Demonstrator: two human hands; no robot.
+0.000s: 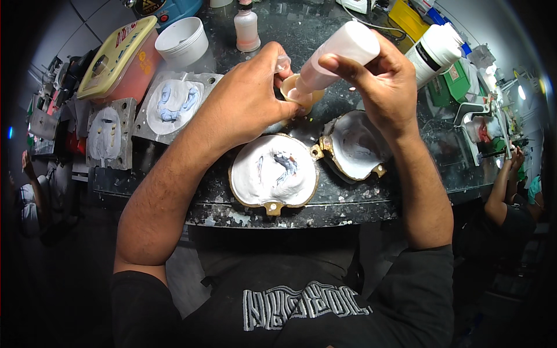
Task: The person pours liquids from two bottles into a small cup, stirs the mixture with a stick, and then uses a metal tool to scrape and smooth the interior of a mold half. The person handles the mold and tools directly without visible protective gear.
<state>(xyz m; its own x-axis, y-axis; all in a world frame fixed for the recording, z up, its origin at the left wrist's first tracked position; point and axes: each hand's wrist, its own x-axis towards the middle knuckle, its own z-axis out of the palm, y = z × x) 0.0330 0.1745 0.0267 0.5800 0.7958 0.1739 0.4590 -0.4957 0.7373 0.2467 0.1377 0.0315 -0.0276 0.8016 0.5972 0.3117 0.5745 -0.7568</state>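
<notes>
- The right hand (387,81) grasps a translucent, pinkish bottle (347,51), thumb on the near side, other fingers mostly hidden behind.
- The left hand (246,87) grips a small yellowish cup (317,100), thumb low against its side; a clear bit at its curled forefinger is too small to name.
- The bottle is above the black bench (217,200), beyond the round plaster-filled mould (255,180), its neck at the cup's opening.
- To pour well, keep the neck within the rim, tip gradually and hold the cup steady; levelling the bottle early should limit overrun.
- Its long axis slants: base up and to the right, mouth down and to the left. Whether neck touches rim, I cannot tell.
</notes>
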